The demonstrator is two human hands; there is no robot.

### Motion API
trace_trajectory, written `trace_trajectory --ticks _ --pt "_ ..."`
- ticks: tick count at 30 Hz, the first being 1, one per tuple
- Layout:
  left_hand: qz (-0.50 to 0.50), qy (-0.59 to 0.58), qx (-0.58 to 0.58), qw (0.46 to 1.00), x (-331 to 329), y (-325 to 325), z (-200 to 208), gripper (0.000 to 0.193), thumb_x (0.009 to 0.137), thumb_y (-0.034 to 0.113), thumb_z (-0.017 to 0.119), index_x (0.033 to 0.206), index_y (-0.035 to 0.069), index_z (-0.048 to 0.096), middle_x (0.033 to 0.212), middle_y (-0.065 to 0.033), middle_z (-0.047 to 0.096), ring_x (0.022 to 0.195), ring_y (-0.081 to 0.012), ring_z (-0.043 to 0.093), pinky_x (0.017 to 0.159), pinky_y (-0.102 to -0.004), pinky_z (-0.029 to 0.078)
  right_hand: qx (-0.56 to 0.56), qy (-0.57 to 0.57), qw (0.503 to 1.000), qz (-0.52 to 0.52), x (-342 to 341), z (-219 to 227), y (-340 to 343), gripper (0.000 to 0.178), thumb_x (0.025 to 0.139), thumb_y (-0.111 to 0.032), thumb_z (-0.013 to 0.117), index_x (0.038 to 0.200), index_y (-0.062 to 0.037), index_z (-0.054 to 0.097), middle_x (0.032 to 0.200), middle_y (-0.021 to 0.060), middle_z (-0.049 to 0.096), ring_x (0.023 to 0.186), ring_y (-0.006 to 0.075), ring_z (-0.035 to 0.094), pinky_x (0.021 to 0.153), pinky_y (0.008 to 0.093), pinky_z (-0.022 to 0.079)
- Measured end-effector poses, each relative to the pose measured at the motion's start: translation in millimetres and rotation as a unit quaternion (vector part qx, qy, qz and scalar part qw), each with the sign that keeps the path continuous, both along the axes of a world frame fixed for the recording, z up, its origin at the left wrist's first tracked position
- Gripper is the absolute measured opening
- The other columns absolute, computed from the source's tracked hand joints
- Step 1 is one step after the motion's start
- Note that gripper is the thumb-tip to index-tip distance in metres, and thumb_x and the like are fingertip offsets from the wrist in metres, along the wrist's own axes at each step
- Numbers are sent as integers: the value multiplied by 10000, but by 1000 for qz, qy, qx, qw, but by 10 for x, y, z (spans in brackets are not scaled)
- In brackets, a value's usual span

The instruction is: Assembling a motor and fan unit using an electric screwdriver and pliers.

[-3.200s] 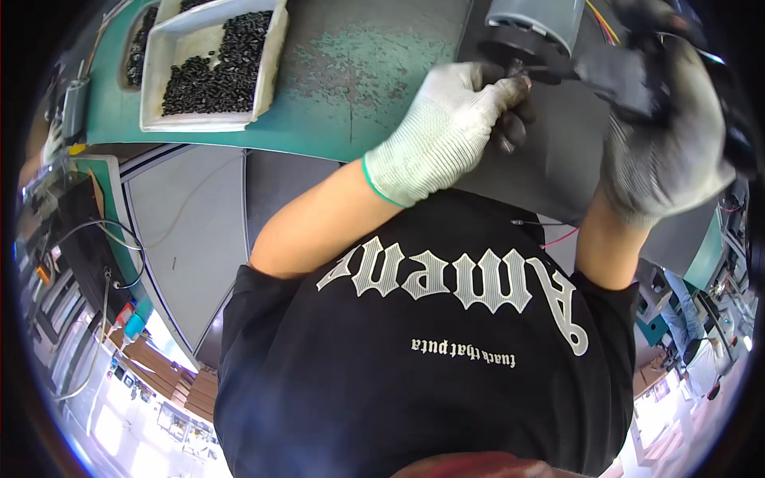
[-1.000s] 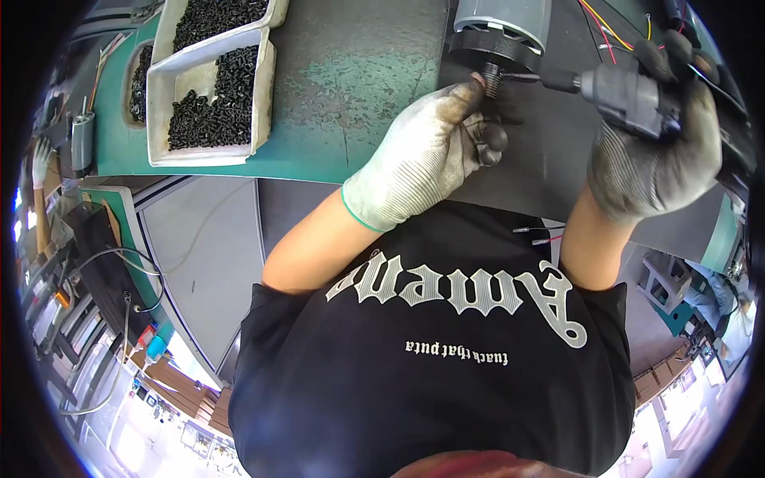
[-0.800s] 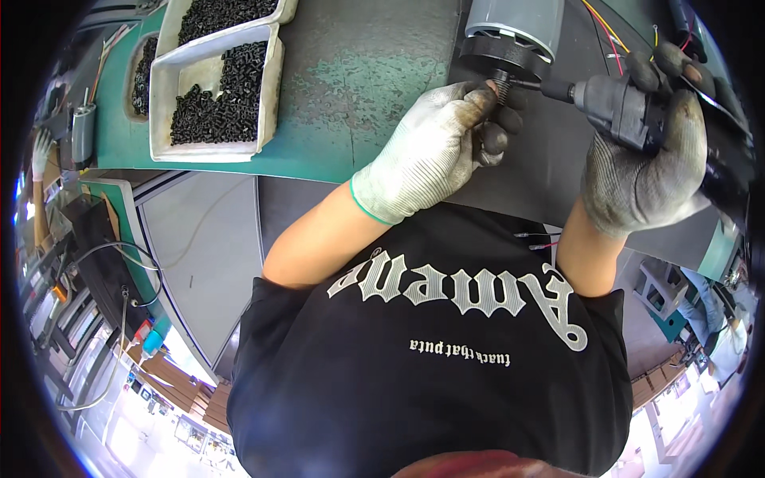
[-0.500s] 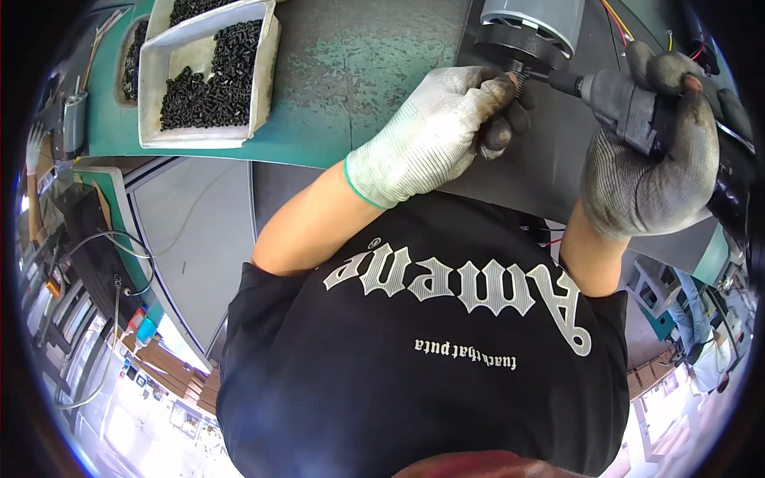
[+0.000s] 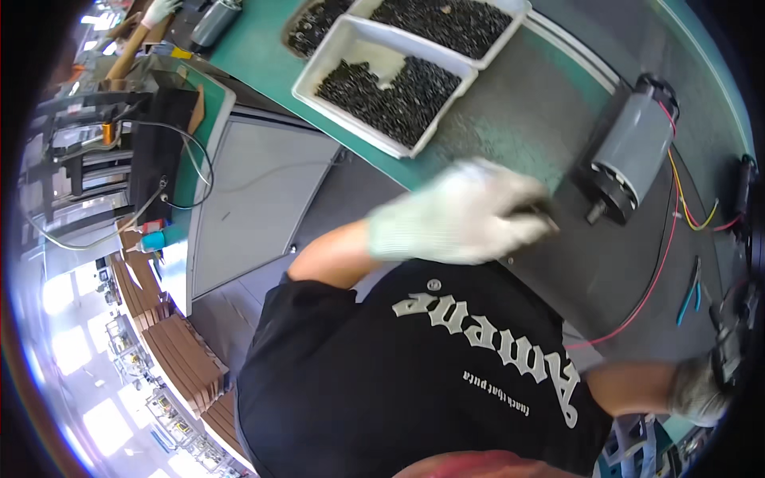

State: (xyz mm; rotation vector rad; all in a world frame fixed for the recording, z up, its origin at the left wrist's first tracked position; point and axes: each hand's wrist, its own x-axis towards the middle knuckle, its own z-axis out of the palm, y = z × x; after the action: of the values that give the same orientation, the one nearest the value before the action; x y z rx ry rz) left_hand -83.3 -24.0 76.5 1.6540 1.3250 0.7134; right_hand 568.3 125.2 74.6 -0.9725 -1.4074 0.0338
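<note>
Two gloves cover the left hand (image 5: pixel 470 211) and the right hand (image 5: pixel 701 392), which are well apart. The left hand is above the near edge of the table (image 5: pixel 550 84), between the front white tray (image 5: pixel 370 57) and the grey motor (image 5: pixel 637 147). It is blurry; its fingers are bent, but I cannot tell if they pinch something or are a bit spread. The right hand is at the lower right, right by a dark tool (image 5: pixel 729 350) at the dim rim of the view. I cannot tell how tightly its fingers close. The grey motor lies slanted on its side on the dark tabletop, apart from both hands. A short shaft (image 5: pixel 595 212) sticks out of its black near end. A red wire (image 5: pixel 594 342) bends down past the motor to the black shirt (image 5: pixel 406 358), and a yellow wire (image 5: pixel 715 213) curls on the right. Blue pliers (image 5: pixel 690 296) lie between the motor and the right hand. Lots of small black parts (image 5: pixel 414 95) fill most of the front white tray. A back white tray (image 5: pixel 507 38) touches it and holds more. At the top left, another person's gloved hand (image 5: pixel 159 12) is near a second grey motor (image 5: pixel 215 24).
</note>
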Motion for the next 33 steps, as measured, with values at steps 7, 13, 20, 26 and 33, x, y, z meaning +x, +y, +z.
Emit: trace_trajectory --ticks 7,13,20,26,33 --pt "418 445 120 783 -2617 364 -200 299 848 236 612 1031 13 690 958 -180 703 911 -321 676 820 -379 511 -93 -59 970 -215 -1299 67 -321 455 784 -173 807 1131 55 621 1090 161 670 917 199 643 843 320 531" --pt "423 456 48 782 -2933 662 -403 323 836 300 626 1007 37 704 943 -198 693 948 -354 653 864 -402 506 -112 -53 891 -437 -522 -229 -420 534 755 -267 832 1107 41 573 1046 156 658 892 273 653 775 383 544" --pt "347 499 49 793 -3165 868 -567 408 836 350 624 1090 33 658 1029 -240 663 993 -412 617 838 -473 486 -99 -296 895 -317 -1401 -135 -425 386 874 -217 715 1148 31 601 1095 170 660 961 258 646 833 371 529" --pt "335 384 83 856 -3207 801 -419 253 866 171 594 1028 -9 669 956 -202 696 881 -320 678 791 -388 501 -352 -440 824 -59 -1634 -729 100 621 920 -363 598 1442 -96 394 1434 214 410 1346 372 367 1111 433 290" --pt "356 497 134 780 -3164 724 -439 451 884 299 530 1176 -37 601 1124 -277 626 1100 -411 580 939 -441 456 -378 -469 791 -103 -1398 -791 -90 595 963 -397 512 1456 -97 370 1441 247 380 1360 388 332 1125 444 259"
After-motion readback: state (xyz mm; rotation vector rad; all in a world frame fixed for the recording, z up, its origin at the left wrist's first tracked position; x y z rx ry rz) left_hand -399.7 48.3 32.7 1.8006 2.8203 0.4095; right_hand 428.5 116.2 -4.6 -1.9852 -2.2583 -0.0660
